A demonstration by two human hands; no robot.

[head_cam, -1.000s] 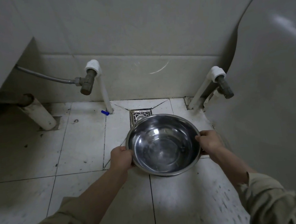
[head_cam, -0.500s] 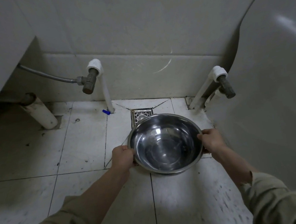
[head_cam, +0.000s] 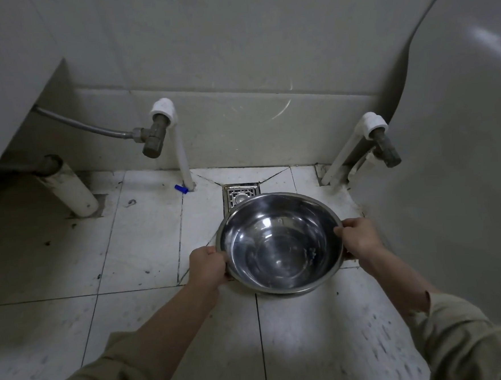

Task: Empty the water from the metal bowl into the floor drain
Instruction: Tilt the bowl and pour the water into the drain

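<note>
Floor (head_cam: 141, 256): pale tiles, dark grout, grime marks. Tiled wall (head_cam: 234, 57) behind.

Metal bowl (head_cam: 279, 244): centre of view, held over the floor just in front of the drain. Round, so no long axis. Mouth faces up twd camera, rim approx level, tilt not readable. Far rim overlaps near-right part of the drain in view. Inside shiny, few specks on R side; water level can't be told from the reflections.

Left hand (head_cam: 208, 265): grip clenched on L rim, thumb on top of the edge, fingers under.

Right hand (head_cam: 359, 237): same grip on R rim, opposite side.

White pipe (head_cam: 181, 156) w/ valve (head_cam: 153, 137) stands L of drain.

Floor drain (head_cam: 237, 195): square metal grate at wall foot, partly hidden by bowl.

Blue piece (head_cam: 181, 189): on floor beside pipe base.
</note>
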